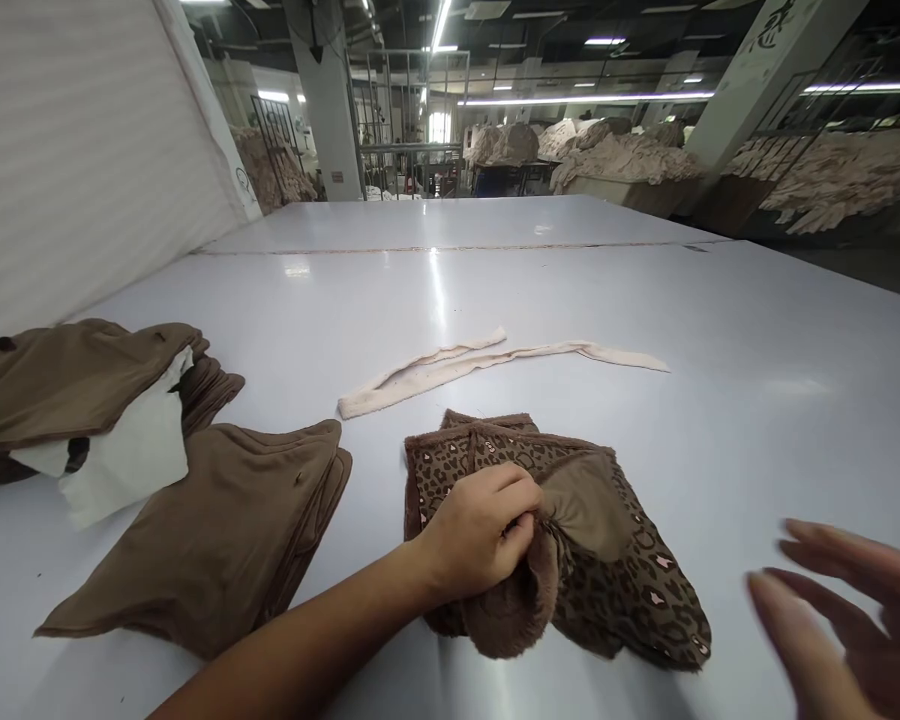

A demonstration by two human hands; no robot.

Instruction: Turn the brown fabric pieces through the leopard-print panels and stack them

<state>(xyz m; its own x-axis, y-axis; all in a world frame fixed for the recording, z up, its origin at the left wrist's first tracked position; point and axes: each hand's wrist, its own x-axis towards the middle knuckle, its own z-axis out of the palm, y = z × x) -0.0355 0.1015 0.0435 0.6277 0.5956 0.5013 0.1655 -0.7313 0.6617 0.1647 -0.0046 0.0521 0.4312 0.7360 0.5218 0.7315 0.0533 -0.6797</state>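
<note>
Cannot see every finger of the left hand [484,525], curled against the leopard-print fabric [607,590]. Can see the right hand [889,635] only in part (blurred, cut off at the edge). Cannot follow the farther brown stack [67,385] past the left edge.

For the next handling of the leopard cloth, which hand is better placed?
The left hand, probably: it grips the leopard cloth, while the right hand is apart from it, open, holding nothing visible.
</note>
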